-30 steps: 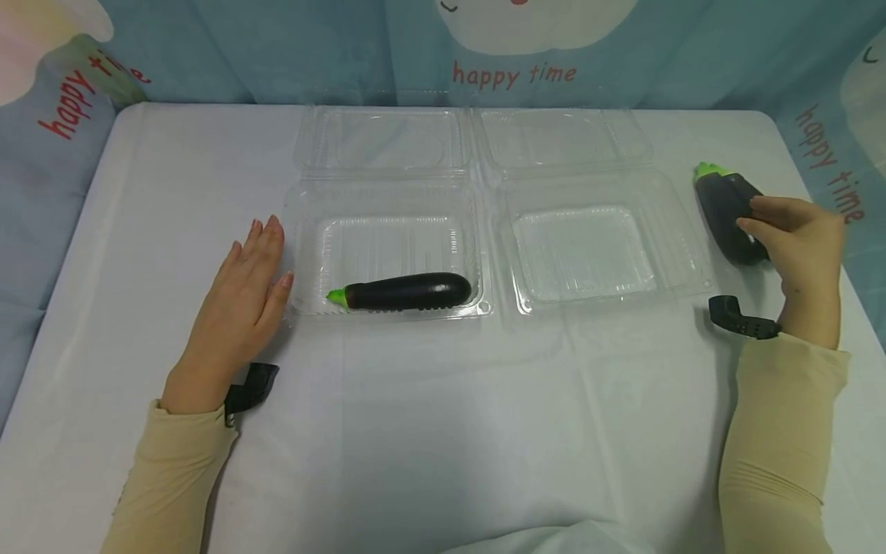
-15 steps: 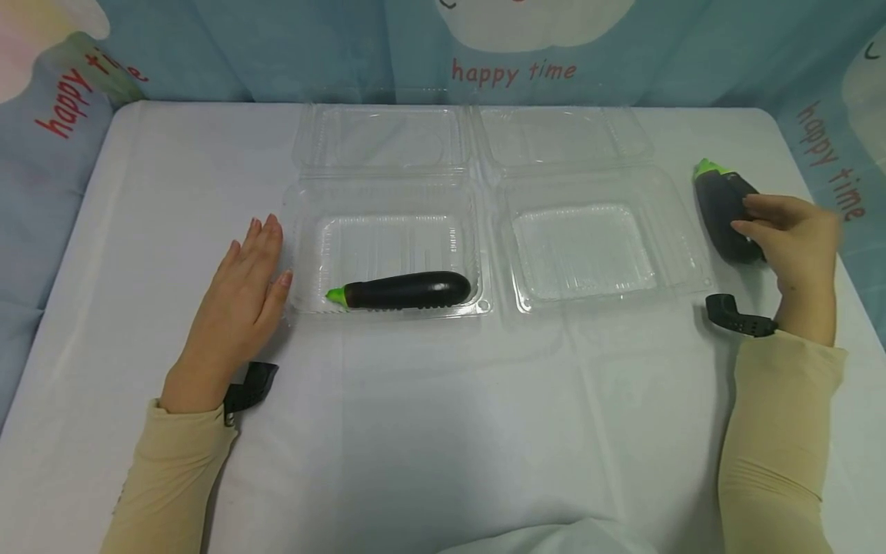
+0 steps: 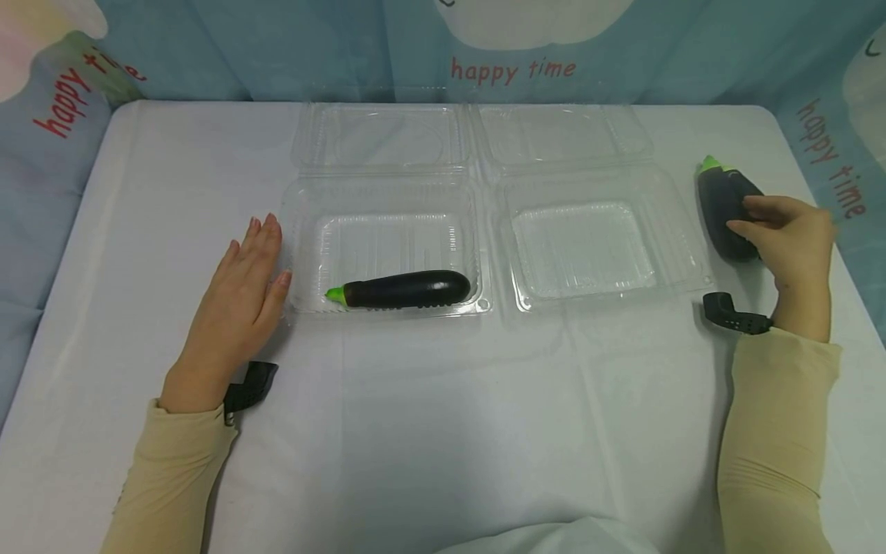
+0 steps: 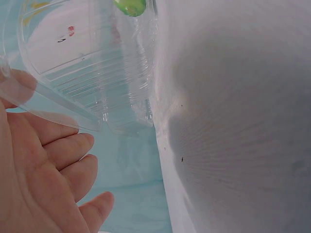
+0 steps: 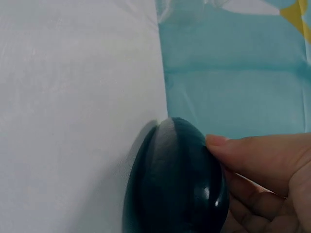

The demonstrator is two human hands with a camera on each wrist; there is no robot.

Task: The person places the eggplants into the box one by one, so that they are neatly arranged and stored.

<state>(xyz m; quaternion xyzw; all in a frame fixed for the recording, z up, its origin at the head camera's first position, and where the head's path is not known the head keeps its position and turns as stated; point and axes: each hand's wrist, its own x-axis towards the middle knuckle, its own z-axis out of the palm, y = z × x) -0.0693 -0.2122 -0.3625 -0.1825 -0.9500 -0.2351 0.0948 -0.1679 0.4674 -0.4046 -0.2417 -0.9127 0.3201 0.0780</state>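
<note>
Backdrop cloth (image 3: 228, 46) behind the table carries "happy time" in red: once at far left, once at top centre, once at far right, so three prints readable. No brand or label visible on anything else.

Left hand (image 3: 242, 296) lies flat on the white table (image 3: 429, 431), fingers straight and relaxed, gripping nothing; fingertips just beside the left edge of the left clear clamshell box (image 3: 304, 231). Left wrist view shows the same: open palm (image 4: 34, 179) next to the box's transparent rim (image 4: 87, 63).

Boxes: two, side by side, both with lids folded back toward the backdrop. Left one holds the slim eggplant (image 3: 401, 290), lying lengthwise along the near wall, green cap pointing left. Right clear clamshell box (image 3: 678, 231) has nothing in it.

Eggplants: two. The second, the fat eggplant (image 3: 723, 204), sits on the table to the right of the right box, near the table's right edge, green cap away from the person. Right hand (image 3: 789, 238) has fingers and thumb curled round its near end; right wrist view confirms a fingertip (image 5: 218, 141) pressed on the dark skin (image 5: 170, 194).

Black wrist mounts: two, one per wrist.
</note>
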